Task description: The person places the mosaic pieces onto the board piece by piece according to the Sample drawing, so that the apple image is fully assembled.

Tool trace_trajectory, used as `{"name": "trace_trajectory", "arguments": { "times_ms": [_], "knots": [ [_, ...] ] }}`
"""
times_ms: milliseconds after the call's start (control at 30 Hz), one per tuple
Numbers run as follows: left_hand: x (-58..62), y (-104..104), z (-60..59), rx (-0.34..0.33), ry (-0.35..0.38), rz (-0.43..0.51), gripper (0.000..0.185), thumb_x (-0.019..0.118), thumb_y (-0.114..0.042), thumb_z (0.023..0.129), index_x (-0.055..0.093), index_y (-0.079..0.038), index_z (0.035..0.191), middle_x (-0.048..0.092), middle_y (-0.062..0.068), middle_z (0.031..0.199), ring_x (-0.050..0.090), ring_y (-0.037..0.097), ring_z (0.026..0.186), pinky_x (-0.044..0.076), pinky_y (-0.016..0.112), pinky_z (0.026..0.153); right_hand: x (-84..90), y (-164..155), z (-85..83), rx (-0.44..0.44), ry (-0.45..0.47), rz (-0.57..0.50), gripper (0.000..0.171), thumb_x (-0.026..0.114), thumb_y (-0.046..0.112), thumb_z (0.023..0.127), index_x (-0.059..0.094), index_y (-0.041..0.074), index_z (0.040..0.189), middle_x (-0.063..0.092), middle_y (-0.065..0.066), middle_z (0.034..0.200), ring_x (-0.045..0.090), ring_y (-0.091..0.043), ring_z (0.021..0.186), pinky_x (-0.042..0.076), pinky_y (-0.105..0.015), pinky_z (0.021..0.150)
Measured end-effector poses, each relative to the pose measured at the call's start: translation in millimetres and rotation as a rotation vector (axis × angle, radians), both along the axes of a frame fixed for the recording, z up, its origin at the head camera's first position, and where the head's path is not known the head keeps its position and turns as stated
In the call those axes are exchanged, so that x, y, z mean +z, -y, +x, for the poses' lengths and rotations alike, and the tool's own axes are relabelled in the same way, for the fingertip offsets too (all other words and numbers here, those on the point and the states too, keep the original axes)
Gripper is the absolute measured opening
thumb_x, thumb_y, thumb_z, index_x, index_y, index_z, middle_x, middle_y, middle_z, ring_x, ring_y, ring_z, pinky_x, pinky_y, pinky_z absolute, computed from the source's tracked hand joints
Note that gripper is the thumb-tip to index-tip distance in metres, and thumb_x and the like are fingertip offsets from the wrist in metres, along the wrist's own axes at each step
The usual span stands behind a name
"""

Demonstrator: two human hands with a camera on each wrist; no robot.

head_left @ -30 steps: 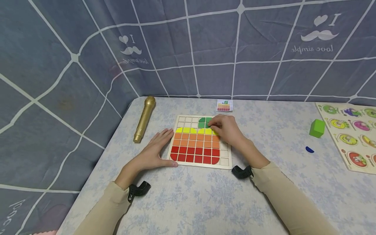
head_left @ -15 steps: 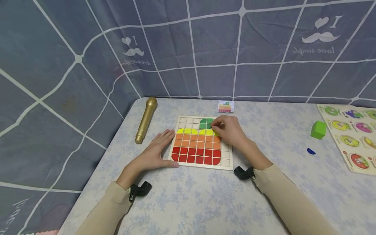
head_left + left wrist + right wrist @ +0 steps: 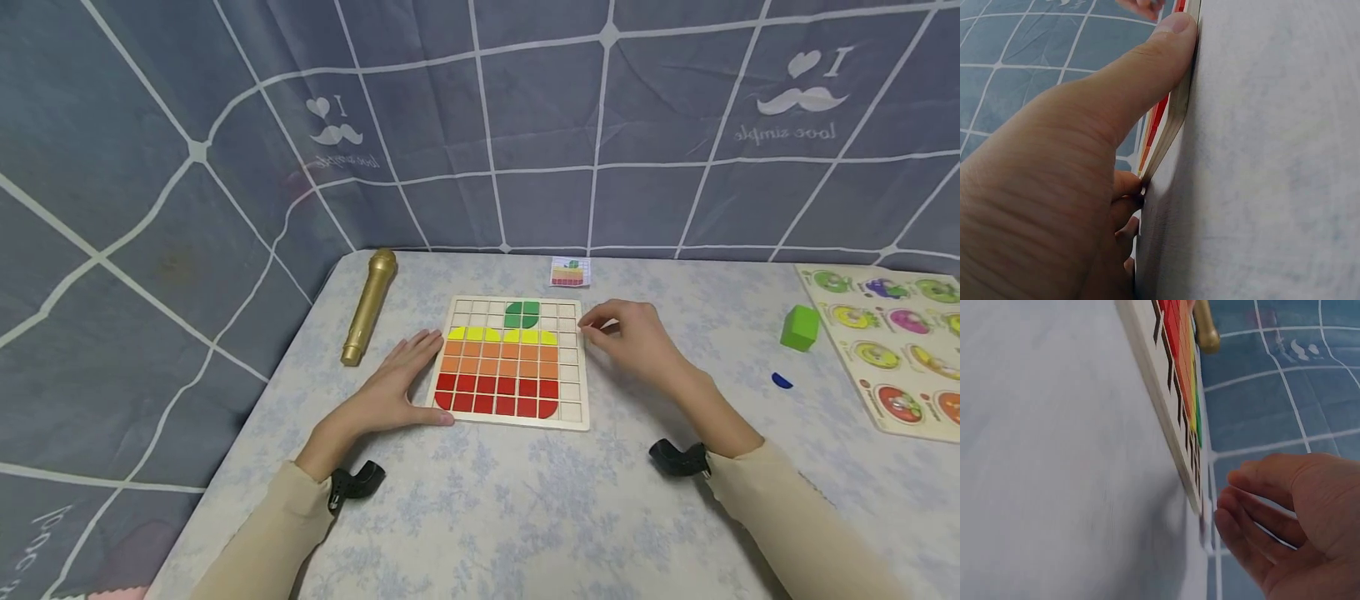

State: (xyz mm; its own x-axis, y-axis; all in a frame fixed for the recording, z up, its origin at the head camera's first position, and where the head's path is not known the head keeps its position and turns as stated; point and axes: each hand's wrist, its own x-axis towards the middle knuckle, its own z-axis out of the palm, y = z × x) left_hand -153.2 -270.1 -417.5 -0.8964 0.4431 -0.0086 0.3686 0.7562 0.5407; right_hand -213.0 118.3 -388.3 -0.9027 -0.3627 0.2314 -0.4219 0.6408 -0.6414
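A square wooden grid board (image 3: 573, 392) lies on the table, with red pieces (image 3: 497, 396), orange pieces (image 3: 498, 358), yellow pieces (image 3: 492, 335) and green pieces (image 3: 522, 315) set in its cells. My left hand (image 3: 393, 387) is spread at the board's left side, its thumb against the near edge and its fingertips by the left edge. Just off the board's right edge hovers my right hand (image 3: 633, 342), fingers loosely bent. In the right wrist view, no object shows between the thumb and fingers of that right hand (image 3: 1297, 519). A small blue half-round piece (image 3: 782, 381) lies further right.
A green block (image 3: 800, 327) stands near the blue piece. A fruit-picture board (image 3: 855, 375) lies at the far right. Behind the grid board is a small pattern card (image 3: 570, 272). To the left lies a gold microphone-shaped stick (image 3: 369, 308). A grid-patterned curtain (image 3: 547, 117) hangs behind the table.
My right hand has left the green pieces and moved right, past the board's edge, uncovering the yellow row's right end. The left hand stays in place.
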Motion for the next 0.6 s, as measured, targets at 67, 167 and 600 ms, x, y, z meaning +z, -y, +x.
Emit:
{"name": "trace_trajectory", "arguments": {
  "times_ms": [67, 167, 600],
  "knots": [
    [0.0, 1, 0.2, 0.002, 0.0, 0.001, 0.125, 0.093, -0.051, 0.075, 0.023, -0.004, 0.168, 0.02, 0.015, 0.176, 0.011, 0.034, 0.165, 0.007, 0.056, 0.135, 1.0, -12, 4.5, -0.015, -0.01, 0.027, 0.014, 0.071, 0.004, 0.098, 0.08, 0.001, 0.107, 0.078, -0.014, 0.109, 0.075, -0.03, 0.098, 0.066, -0.045, 0.086],
    [0.2, 0, 0.4, -0.003, 0.002, 0.002, 0.125, 0.093, -0.05, 0.076, 0.023, -0.004, 0.168, 0.02, 0.015, 0.176, 0.011, 0.035, 0.165, 0.007, 0.056, 0.135, 0.9, -32, 14.3, -0.033, -0.028, 0.067, 0.013, 0.072, 0.005, 0.098, 0.08, 0.002, 0.108, 0.078, -0.015, 0.109, 0.076, -0.032, 0.098, 0.066, -0.047, 0.085],
    [1.8, 1, 0.3, -0.003, 0.006, -0.001, 0.124, 0.092, -0.052, 0.076, 0.023, -0.005, 0.168, 0.02, 0.015, 0.176, 0.011, 0.034, 0.165, 0.007, 0.055, 0.135, 1.5, -126, 54.7, -0.157, -0.137, 0.165, 0.013, 0.082, 0.009, 0.092, 0.081, 0.006, 0.105, 0.079, -0.013, 0.099, 0.074, -0.007, 0.081, 0.057, -0.01, 0.067]
  ]
}}
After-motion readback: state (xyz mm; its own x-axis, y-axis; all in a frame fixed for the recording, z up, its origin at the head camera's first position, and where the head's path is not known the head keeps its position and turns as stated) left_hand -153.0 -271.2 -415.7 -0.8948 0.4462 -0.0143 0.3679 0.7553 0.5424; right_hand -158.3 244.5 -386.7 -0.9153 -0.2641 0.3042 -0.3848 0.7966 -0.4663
